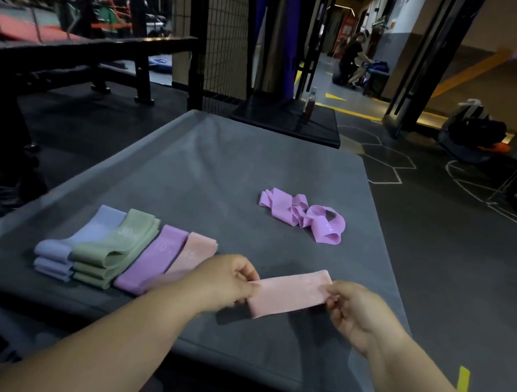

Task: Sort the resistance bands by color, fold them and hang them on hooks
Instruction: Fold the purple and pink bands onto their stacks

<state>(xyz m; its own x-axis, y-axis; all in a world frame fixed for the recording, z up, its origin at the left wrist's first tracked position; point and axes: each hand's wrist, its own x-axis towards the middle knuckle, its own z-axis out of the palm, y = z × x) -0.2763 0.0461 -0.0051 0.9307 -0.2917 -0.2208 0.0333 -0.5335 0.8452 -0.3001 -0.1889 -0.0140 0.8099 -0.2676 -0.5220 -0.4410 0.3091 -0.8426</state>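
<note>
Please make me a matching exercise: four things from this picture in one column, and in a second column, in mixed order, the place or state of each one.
Column one
1. pink band
2. green bands
3. loose purple bands
4. bottle

Column two
A. a crumpled heap on the far right part of the grey mat
B. stands upright on the black platform beyond the mat
C. held by its ends between the left hand and the right hand
D. folded, in the row between the blue-grey bands and the folded purple band

Pairs: 1-C, 2-D, 3-A, 4-B
</note>
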